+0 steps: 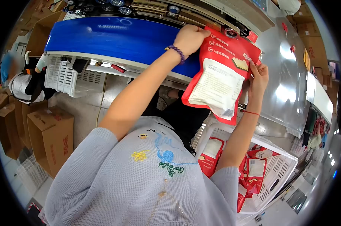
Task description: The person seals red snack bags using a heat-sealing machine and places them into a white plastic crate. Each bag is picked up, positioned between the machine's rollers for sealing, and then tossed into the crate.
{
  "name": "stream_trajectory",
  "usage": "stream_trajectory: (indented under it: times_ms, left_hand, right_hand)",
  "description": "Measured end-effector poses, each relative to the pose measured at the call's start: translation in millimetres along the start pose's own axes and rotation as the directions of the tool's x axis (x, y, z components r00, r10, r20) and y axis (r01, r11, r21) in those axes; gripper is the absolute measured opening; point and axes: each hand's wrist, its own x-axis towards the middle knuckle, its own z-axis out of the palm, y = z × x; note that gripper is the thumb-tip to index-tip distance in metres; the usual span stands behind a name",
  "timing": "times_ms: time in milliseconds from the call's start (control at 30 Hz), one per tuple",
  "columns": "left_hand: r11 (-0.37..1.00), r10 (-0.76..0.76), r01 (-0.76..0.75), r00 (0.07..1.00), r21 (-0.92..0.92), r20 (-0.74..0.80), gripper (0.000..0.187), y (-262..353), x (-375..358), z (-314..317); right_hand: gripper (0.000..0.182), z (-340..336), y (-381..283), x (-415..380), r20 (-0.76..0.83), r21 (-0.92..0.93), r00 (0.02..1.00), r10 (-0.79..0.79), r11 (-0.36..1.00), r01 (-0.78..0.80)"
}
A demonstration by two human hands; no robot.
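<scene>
A white crate (281, 171) of red pouches sits nearest, below the arms. Above it, the right hand (259, 77) pinches the red pouch's (219, 77) side edge, the left hand (189, 37) grips its top corner, against the blue conveyor belt (114, 37).

The red pouch (219, 77) is a flat, sealed packet with a large white label panel across its face and lines of white print near its top edge. It hangs upright and slightly tilted, its top edge at the blue conveyor belt (114, 37), pinched at the upper corner by the left hand (189, 37) and at the side edge by the right hand (258, 77).
</scene>
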Motion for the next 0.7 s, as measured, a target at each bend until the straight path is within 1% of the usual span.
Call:
stream_trajectory:
  times_ms: [33, 67, 100, 133, 167, 233, 267, 300, 333, 367, 400, 433, 467, 500, 533, 567, 600, 633, 667, 700]
  left_hand:
    - [0.983, 0.028, -0.027, 1.000, 0.181, -0.004, 0.039, -1, -1, -7]
    - [0.877, 0.233, -0.209, 0.972, 0.433, -0.002, 0.042, -6, -4, -18]
    - [0.666, 0.374, -0.325, 0.924, 0.672, 0.077, 0.034, 6, -23, -36]
    - [0.420, 0.490, -0.382, 0.859, 0.823, 0.148, 0.034, 14, -40, -57]
    - [0.381, 0.594, -0.422, 0.794, 0.823, 0.133, 0.031, 14, -54, -75]
    - [0.461, 0.671, -0.515, 0.735, 0.723, 0.095, 0.018, 26, -78, -110]
    - [0.549, 0.644, -0.533, 0.761, 0.644, 0.081, 0.013, 35, -92, -116]
    - [0.571, 0.636, -0.573, 0.762, 0.588, 0.124, 0.009, 40, -102, -121]
    - [0.658, 0.532, -0.541, 0.826, 0.524, 0.185, 0.008, 49, -115, -121]
    - [0.749, 0.476, -0.532, 0.846, 0.395, 0.239, 0.009, 50, -122, -120]
    - [0.796, 0.456, -0.547, 0.823, 0.258, 0.338, 0.011, 46, -125, -120]
    - [0.842, 0.399, -0.512, 0.804, 0.172, 0.441, 0.013, 43, -129, -117]
    - [0.864, 0.344, -0.484, 0.769, 0.139, 0.538, 0.013, 41, -134, -115]
    - [0.880, 0.294, -0.459, 0.727, 0.122, 0.621, 0.014, 42, -137, -103]
    - [0.906, 0.208, -0.398, 0.712, 0.142, 0.671, 0.014, 41, -140, -92]
    - [0.925, 0.122, -0.337, 0.702, 0.176, 0.701, 0.015, 39, -141, -85]
    - [0.916, 0.065, -0.330, 0.686, 0.230, 0.724, 0.017, 36, -141, -73]
    - [0.918, 0.055, -0.327, 0.667, 0.226, 0.743, 0.017, 32, -141, -64]
    - [0.921, 0.036, -0.319, 0.646, 0.226, 0.763, 0.018, 28, -141, -55]
    - [0.923, 0.021, -0.311, 0.629, 0.227, 0.777, 0.018, 26, -140, -49]
  right_hand:
    - [0.029, 2, -2, -1, -0.002, -0.017, 1.000, 0.027, 0.999, -0.027]
    - [0.031, 2, -1, 1, 0.009, -0.039, 1.000, 0.029, 0.999, -0.028]
    - [0.032, 2, 8, 9, 0.045, -0.045, 0.999, 0.008, 0.999, -0.006]
    - [0.032, 16, 5, 8, 0.059, -0.085, 0.998, 0.016, 0.996, -0.011]
    - [0.032, 31, 4, 3, 0.061, -0.125, 0.998, 0.032, 0.992, -0.025]
    - [0.026, 62, 22, 7, 0.113, -0.174, 0.990, 0.080, 0.983, -0.059]
    - [0.024, 73, 25, 5, 0.123, -0.177, 0.990, 0.076, 0.983, -0.054]
    - [0.023, 80, 26, -2, 0.124, -0.182, 0.990, 0.071, 0.982, -0.047]
    - [0.021, 82, 25, -12, 0.149, -0.146, 0.987, 0.061, 0.988, -0.039]
    - [0.019, 78, 24, -26, 0.154, -0.116, 0.987, 0.045, 0.993, -0.027]
    - [0.018, 64, 28, -42, 0.202, 0.019, 0.977, 0.064, 0.997, -0.069]
    - [0.017, 46, 30, -61, 0.246, 0.156, 0.967, 0.065, 0.982, -0.105]
    - [0.012, 29, 30, -90, 0.207, 0.201, 0.978, 0.037, 0.976, -0.080]
    - [0.013, 1, 32, -118, 0.098, 0.250, 0.995, 0.007, 0.968, -0.031]
    - [0.013, -27, 35, -149, -0.143, 0.190, 0.989, 0.020, 0.982, 0.007]
    - [0.013, -52, 42, -177, -0.356, 0.124, 0.934, 0.020, 0.992, 0.026]
    - [0.018, -84, 54, -203, -0.563, -0.040, 0.827, -0.015, 0.999, -0.008]
    - [0.024, -123, 71, -237, -0.723, -0.186, 0.686, -0.081, 0.979, -0.080]
    - [0.032, -166, 82, -277, -0.759, -0.448, 0.618, -0.206, 0.853, -0.266]
    - [0.040, -210, 94, -318, -0.778, -0.601, 0.536, -0.327, 0.635, -0.486]
